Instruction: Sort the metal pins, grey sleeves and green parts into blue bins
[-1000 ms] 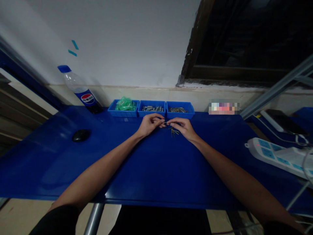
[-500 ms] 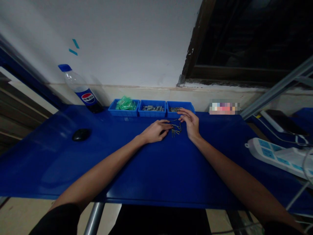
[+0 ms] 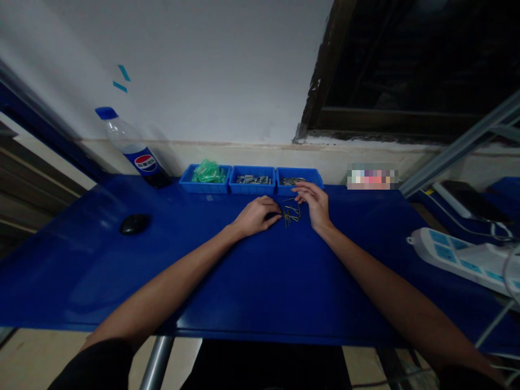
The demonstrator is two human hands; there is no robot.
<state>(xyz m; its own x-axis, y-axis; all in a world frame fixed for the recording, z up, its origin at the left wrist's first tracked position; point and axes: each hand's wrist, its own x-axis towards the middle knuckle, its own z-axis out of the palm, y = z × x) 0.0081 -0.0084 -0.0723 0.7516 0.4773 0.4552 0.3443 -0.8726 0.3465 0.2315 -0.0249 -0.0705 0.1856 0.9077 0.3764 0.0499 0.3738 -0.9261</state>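
Note:
Several thin, brass-coloured metal pins or screws lie in a loose pile on the blue tabletop, too small for me to tell their exact kind. My left hand rests on the table just left of the pile. Its fingers are bent, with a gap between thumb and forefinger, and I see nothing held there. Over the pile's right side hovers my right hand, its fingers loosely spread and their tips beside one stray pin. Behind it, the right blue bin contains more such thin pieces.
A middle blue bin holds grey metal pieces; the left blue bin holds green plastic bags. Further left stand a cola bottle and a black mouse. At right lie a white power strip and a phone.
My left hand has drawn back slightly to the left, its fingertips off the pile. My right hand has shifted a little left and stays over the pins.

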